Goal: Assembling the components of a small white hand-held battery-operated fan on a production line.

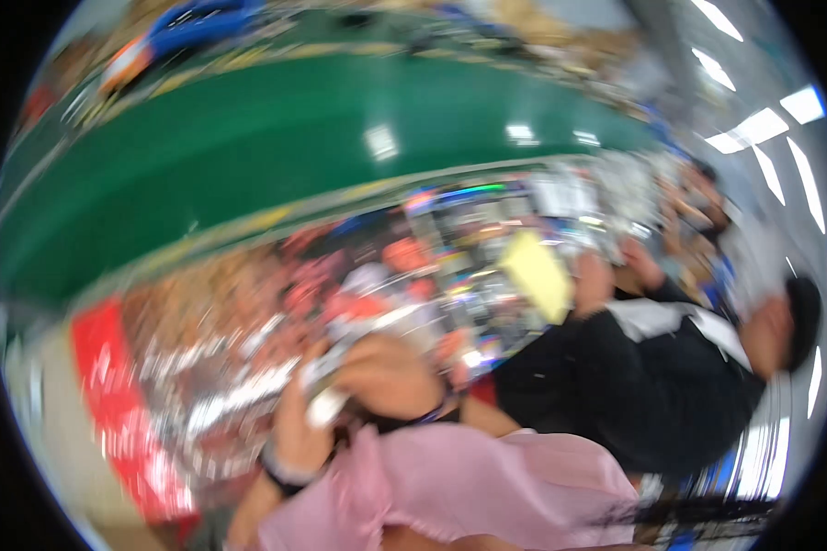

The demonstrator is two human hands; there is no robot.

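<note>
Frame heavily motion-blurred and tilted; detail is limited. Left hand [299, 427] enters from the lower edge with a dark band with a pale face on the wrist, fingers curled up around a small white-and-silver object [326, 390]; what the object is cannot be told through the blur. Right hand [390, 372] lies over the same object from above, fingers bent down onto it, a thin dark band at its wrist. Both hands appear clenched on the object, which sits between them, low and centre-left in view, held above a pink garment [487, 487] that fills the lower middle. Behind the hands, a cluttered surface [202, 386] carries many shiny, silvery and reddish items, too smeared to separate. A red strip [110, 404] runs along its left part. A pale yellow sheet [538, 271] stands near centre-right, well apart from the hands. Broad green band [248, 156] arcs across the upper half. To the right, another person in a dark top [652, 386], one hand raised near the yellow sheet. Bright ceiling lights [763, 124] at upper right.
</note>
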